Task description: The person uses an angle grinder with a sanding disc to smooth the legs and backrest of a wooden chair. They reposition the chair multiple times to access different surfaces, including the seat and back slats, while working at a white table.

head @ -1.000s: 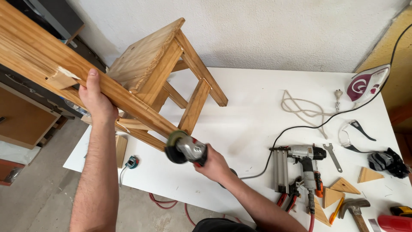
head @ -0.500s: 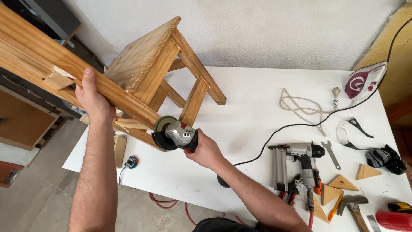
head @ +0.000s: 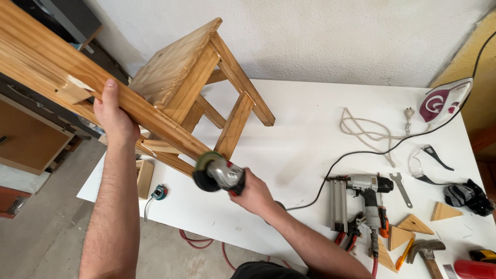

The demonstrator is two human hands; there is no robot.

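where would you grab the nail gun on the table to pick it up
By its handle, coming down from above. The nail gun lies flat on its side on the white table, so the dark grip running toward the near edge faces up, clear of the long magazine on its left. The red hose trails off its end.

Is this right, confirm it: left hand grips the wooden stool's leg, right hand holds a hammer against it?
Not quite. In the head view the right hand holds an angle grinder, not a hammer. The left hand does grip the wooden stool by its leg.
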